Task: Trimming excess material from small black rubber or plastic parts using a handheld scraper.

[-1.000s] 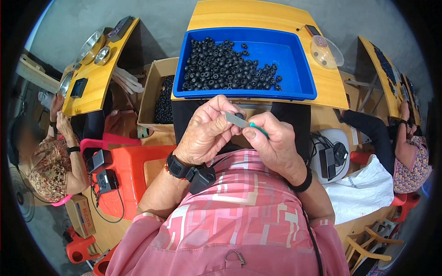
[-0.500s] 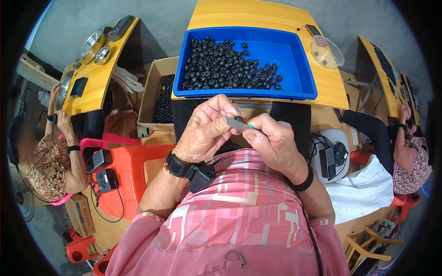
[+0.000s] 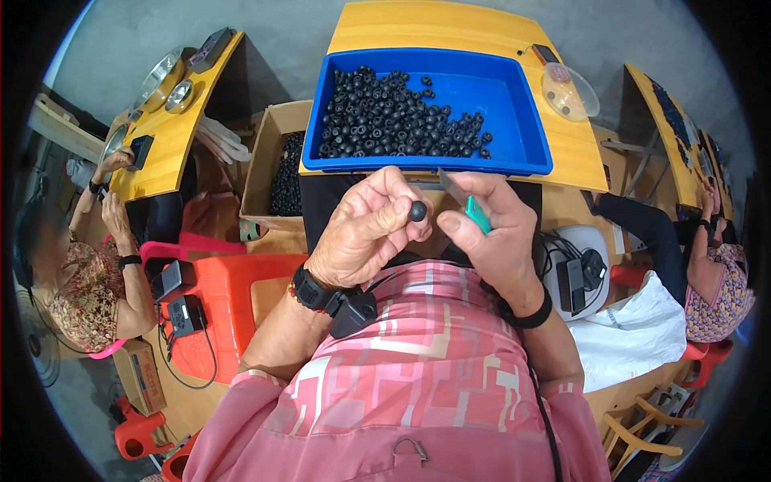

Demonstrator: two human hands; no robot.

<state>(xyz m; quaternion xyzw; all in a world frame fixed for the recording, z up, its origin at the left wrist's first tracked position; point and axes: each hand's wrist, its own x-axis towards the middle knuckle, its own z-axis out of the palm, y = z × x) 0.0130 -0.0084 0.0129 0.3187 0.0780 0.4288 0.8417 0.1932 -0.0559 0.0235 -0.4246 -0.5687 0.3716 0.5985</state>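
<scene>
Between the thumb and fingers of my left hand [image 3: 369, 225] is a small round black rubber-like part [image 3: 417, 211]. My right hand [image 3: 494, 233] grips a knife [image 3: 477, 214] by its green handle, and the grey blade points up and to the left, apart from the black part. Just beyond both hands, a blue tray [image 3: 522, 120] holds a heap of similar black parts [image 3: 377, 112], mostly in its left half. Some of them show a hole or hollow.
The tray stands on a yellow table [image 3: 434, 24] with a clear plastic tub [image 3: 572, 92] at its right. An open cardboard box [image 3: 257, 173] of black parts is to the left. Red stool [image 3: 217, 321] at left holds black devices. One person sits at each side table.
My right hand has drawn the knife away from the black part and tilted its blade upward. The black part now shows plainly in my left fingers. The person at left moved a hand.
</scene>
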